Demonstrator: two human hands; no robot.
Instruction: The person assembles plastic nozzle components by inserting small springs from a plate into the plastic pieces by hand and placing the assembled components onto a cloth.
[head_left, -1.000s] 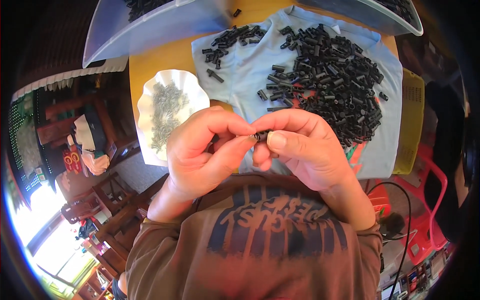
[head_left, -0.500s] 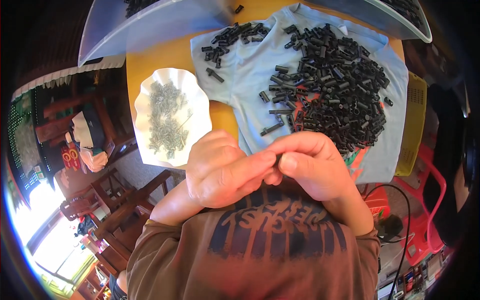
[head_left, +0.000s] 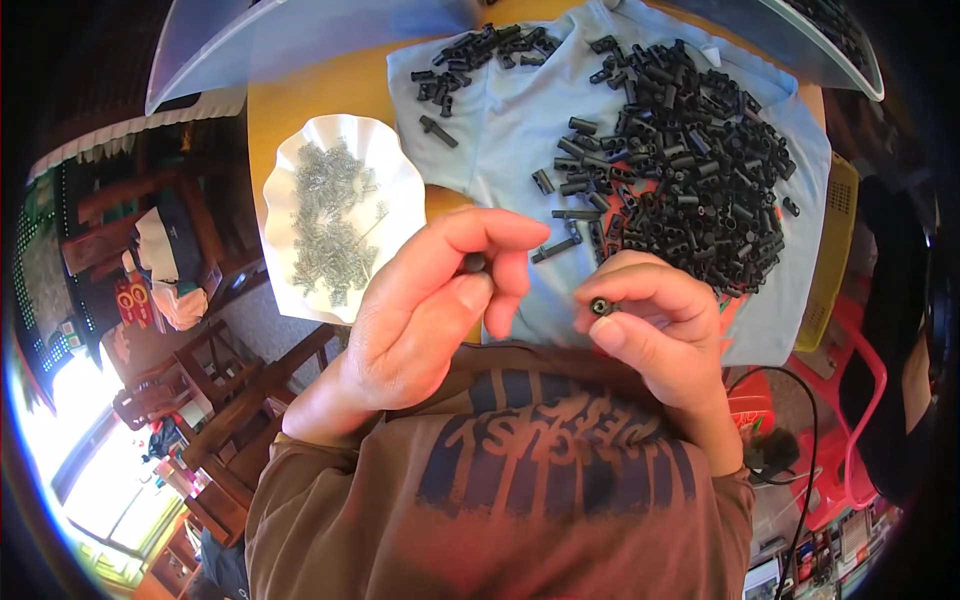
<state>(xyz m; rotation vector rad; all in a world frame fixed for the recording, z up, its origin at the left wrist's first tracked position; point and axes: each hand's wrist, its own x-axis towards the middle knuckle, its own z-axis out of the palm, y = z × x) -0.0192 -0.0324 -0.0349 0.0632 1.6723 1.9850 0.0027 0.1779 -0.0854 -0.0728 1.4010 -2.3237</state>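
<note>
My left hand (head_left: 425, 310) pinches a small black plastic piece (head_left: 474, 263) between thumb and fingers, mostly covered by them. Thumb and forefinger of my right hand (head_left: 660, 330) grip a short black tube (head_left: 601, 306), its round open end facing up. A gap lies between the hands. Beyond my right hand, a large heap of black tubular parts (head_left: 690, 170) rests on a spread light-blue shirt (head_left: 500, 160). Left of it stands a white scalloped dish (head_left: 405, 200) with many fine metal springs (head_left: 335, 225). Several black parts (head_left: 470, 55) lie in a smaller group at the far side.
Translucent bins (head_left: 300, 45) stand along the far side of the yellow table (head_left: 268, 105); another bin (head_left: 850, 60) is at the far right. A yellow basket (head_left: 838, 220) and a pink stool (head_left: 865, 440) are at the right. Wooden furniture (head_left: 215, 375) stands left.
My hands, together around a small black part before, have come apart. The left has moved up with its fingers lifted; the right has shifted right, showing the tube's end.
</note>
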